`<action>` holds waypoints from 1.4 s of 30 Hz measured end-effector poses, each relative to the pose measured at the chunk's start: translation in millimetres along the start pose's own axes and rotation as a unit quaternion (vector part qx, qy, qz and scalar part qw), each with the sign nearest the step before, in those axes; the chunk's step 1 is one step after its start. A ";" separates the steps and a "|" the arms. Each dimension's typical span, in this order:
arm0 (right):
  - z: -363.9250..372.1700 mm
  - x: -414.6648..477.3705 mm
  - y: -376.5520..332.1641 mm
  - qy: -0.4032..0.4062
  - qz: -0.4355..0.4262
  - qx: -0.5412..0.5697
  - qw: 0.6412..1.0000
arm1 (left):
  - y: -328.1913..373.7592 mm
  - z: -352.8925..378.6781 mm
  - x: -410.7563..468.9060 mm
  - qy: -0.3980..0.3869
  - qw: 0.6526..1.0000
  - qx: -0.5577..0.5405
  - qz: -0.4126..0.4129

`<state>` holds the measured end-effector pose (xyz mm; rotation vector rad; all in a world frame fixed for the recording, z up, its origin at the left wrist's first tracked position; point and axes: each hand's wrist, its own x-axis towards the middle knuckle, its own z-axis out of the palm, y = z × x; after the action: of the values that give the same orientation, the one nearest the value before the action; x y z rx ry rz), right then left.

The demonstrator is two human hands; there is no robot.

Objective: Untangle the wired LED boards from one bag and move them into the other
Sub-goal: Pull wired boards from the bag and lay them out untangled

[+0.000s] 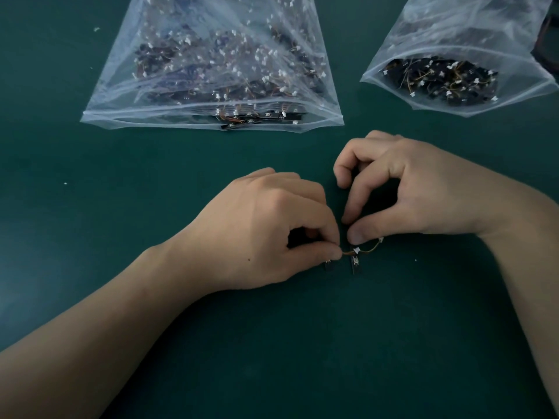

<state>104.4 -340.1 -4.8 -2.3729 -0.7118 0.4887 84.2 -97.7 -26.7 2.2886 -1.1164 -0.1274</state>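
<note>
Head view: my two bare hands met low over the dark green table (90, 237), close in front of me. My left hand (266, 225) was curled, thumb and forefinger pinched shut on the end of a thin orange-brown wire (367, 247), with a small black LED board (328, 265) peeking out just under the thumb. My right hand (402, 192) arched beside it, its thumb (360, 234) and middle finger closed together just above the same wire; the forefinger was bent and raised, touching nothing that I could see. Whether the right fingers truly gripped the wire or a board I could not tell, since they hid the spot.

Between my thumbs a second black LED board (354, 265) lay on the table, a white connector (357, 250) at its upper end, and the wire curved from there toward my right wrist to another white plug (381, 239).

Beyond my hands, well apart from them, lay a large clear zip bag (211, 55), mouth toward me, crowded with black boards, wires and white connectors. To its right sat a smaller clear bag (462, 40), mouth also open toward me, holding a darker heap of the same boards.
</note>
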 end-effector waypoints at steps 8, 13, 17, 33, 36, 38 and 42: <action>-0.4 0.0 -0.5 -0.007 -0.005 0.002 1.000 | -1.0 3.8 0.0 -0.001 0.999 0.019 0.035; -0.6 -0.6 1.5 -0.015 0.000 -0.003 1.000 | -2.6 4.4 0.5 0.003 0.999 0.008 0.041; -1.1 -0.9 1.8 -0.023 -0.003 -0.005 1.000 | -3.9 4.8 0.0 0.005 0.999 0.005 0.051; 3.2 0.4 6.5 0.050 -0.025 0.021 0.998 | -4.4 2.6 0.5 0.047 0.996 -0.060 0.055; 14.7 7.6 9.9 0.179 -0.019 0.042 0.983 | -10.3 -4.8 2.9 0.152 0.988 -0.019 0.026; 20.0 12.3 10.3 0.236 -0.015 0.019 0.971 | -20.2 -10.4 4.6 0.215 0.975 0.045 -0.039; 22.1 14.6 12.0 0.242 -0.009 0.003 0.970 | -36.3 -13.6 3.0 0.203 0.959 0.112 -0.160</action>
<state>109.4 -329.7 -31.5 -2.3424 -0.5010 -0.1030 115.7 -76.2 -34.6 2.5262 -0.5688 0.3479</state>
